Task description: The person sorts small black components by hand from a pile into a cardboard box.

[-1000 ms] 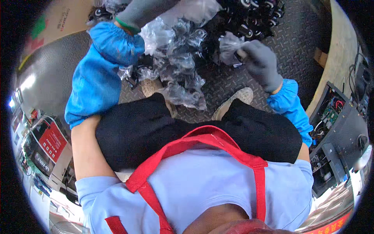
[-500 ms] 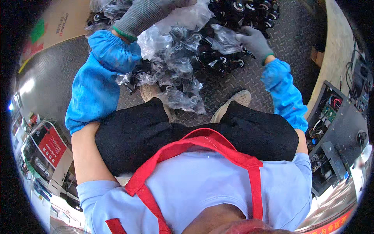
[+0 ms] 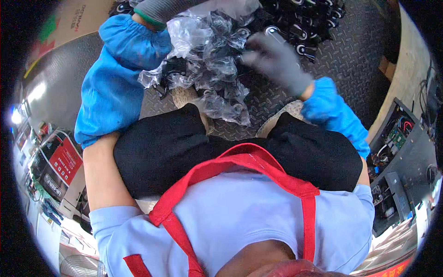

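Observation:
Clear plastic bags [image 3: 226,51] lie heaped before my feet, some with dark parts inside. My left hand [image 3: 170,10], in a grey knit glove, reaches over the far left of this heap; its fingers run out past the upper edge. My right hand [image 3: 279,64], in a matching glove, is over the right side of the bags, its fingers smeared by motion. Whether it touches or holds anything does not show. Beyond it lie several black casters [image 3: 302,32] with pale-centred wheels, piled loose on the floor.
The dark floor [image 3: 355,55] has a raised tread pattern. A cardboard box [image 3: 76,23] stands at the far left. At the right, beside a pale board edge [image 3: 392,92], sits an opened dark equipment case [image 3: 401,138] with circuit boards and wires. My shoes [image 3: 184,97] flank the bags.
My right hand has moved left from the casters to the bags, and the clear bag by its fingers no longer shows there. My left hand has shifted slightly toward the upper edge.

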A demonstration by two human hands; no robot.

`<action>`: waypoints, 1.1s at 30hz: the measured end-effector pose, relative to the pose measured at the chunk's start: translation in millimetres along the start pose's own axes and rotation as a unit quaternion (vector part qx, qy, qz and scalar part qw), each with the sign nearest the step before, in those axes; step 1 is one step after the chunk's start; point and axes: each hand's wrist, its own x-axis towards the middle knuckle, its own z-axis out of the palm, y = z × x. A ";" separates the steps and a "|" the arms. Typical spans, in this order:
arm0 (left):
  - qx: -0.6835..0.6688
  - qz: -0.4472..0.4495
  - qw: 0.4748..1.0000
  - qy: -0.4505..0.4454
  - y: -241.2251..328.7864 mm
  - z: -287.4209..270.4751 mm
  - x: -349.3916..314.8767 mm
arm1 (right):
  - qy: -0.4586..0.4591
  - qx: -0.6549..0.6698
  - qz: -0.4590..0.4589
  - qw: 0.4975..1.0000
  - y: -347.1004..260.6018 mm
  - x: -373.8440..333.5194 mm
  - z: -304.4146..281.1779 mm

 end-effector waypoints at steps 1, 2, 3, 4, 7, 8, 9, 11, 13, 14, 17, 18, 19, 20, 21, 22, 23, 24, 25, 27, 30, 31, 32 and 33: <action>0.002 -0.061 0.998 0.015 -1.9 -3.6 -5.5 | -0.079 -0.061 -0.050 0.994 -5.5 -6.1 21.3; 0.006 -0.071 0.997 0.017 -1.7 -3.7 -11.9 | -0.138 -0.122 -0.072 0.980 -10.7 -6.0 38.8; -0.007 -0.102 0.994 0.047 -0.5 -2.8 -13.7 | -0.135 -0.177 -0.103 0.969 -12.5 -8.2 51.4; -0.017 -0.133 0.988 0.078 1.2 -4.5 -15.6 | -0.181 -0.203 -0.109 0.956 -3.0 -6.5 61.8; 0.091 -0.063 0.991 0.081 -2.0 -5.7 -21.9 | -0.135 -0.138 -0.072 0.979 17.8 -6.8 59.9; 0.099 -0.043 0.989 0.097 -3.1 -7.3 -24.4 | -0.042 -0.042 -0.030 0.998 23.7 -5.8 53.1; 0.097 -0.046 0.989 0.099 -5.2 -8.6 -28.7 | 0.025 -0.003 -0.024 0.999 8.7 4.4 26.6; -0.067 -0.086 0.992 0.066 -2.4 -9.5 -24.2 | 0.171 0.107 0.022 0.979 -24.3 18.9 -39.4; -0.063 -0.122 0.990 0.035 8.1 -7.2 -19.6 | 0.184 0.118 0.049 0.975 -29.1 28.5 -73.0; -0.057 -0.158 0.986 0.001 9.9 -3.6 -15.9 | 0.163 0.147 0.057 0.974 -26.4 37.5 -81.0; -0.190 -0.047 0.976 -0.095 19.7 2.1 -24.9 | 0.113 0.463 -0.108 0.872 -44.8 73.8 -52.1; -0.226 -0.080 0.960 -0.144 12.4 12.4 -18.9 | 0.096 0.682 -0.241 0.684 -44.2 74.8 -40.9; -0.238 -0.081 0.957 -0.147 5.3 15.3 -20.0 | 0.100 0.680 -0.230 0.689 -43.7 61.6 -41.0; -0.305 -0.081 0.940 -0.127 -2.5 13.0 -22.8 | 0.155 0.422 -0.157 0.879 -47.2 42.0 -43.3; -0.362 -0.079 0.922 -0.109 -7.0 8.6 -19.9 | 0.192 0.119 -0.073 0.971 -46.1 30.7 -47.2; -0.201 -0.099 0.972 -0.070 -13.0 4.7 -18.9 | 0.211 0.100 -0.111 0.966 -21.8 24.1 -28.3; -0.180 -0.048 0.983 -0.005 -7.2 3.1 -18.3 | 0.111 0.099 -0.025 0.989 -1.7 0.0 -12.0; -0.128 -0.075 0.988 0.027 -13.0 0.4 -19.7 | 0.010 0.068 0.053 0.996 -3.4 -23.0 4.5; -0.031 -0.137 0.986 0.086 2.4 -25.7 -49.7 | -0.188 0.021 0.114 0.975 -12.2 -30.0 40.2; -0.123 -0.138 0.981 0.066 -24.3 0.6 -23.8 | -0.338 -0.086 0.176 0.921 18.8 -56.1 57.2; -0.046 -0.159 0.978 0.125 -11.6 -4.7 -36.6 | -0.324 -0.096 0.069 0.938 31.8 -70.3 92.5; 0.054 -0.132 0.977 0.159 -10.5 -4.5 -38.7 | -0.320 -0.084 0.036 0.943 23.2 -64.1 90.7; 0.056 -0.131 0.977 0.161 -8.3 -8.0 -40.4 | -0.260 -0.029 0.041 0.964 18.1 -61.6 73.5; -0.007 -0.146 0.980 0.138 -18.0 4.7 -26.7 | -0.178 -0.031 0.089 0.980 13.2 -55.1 43.6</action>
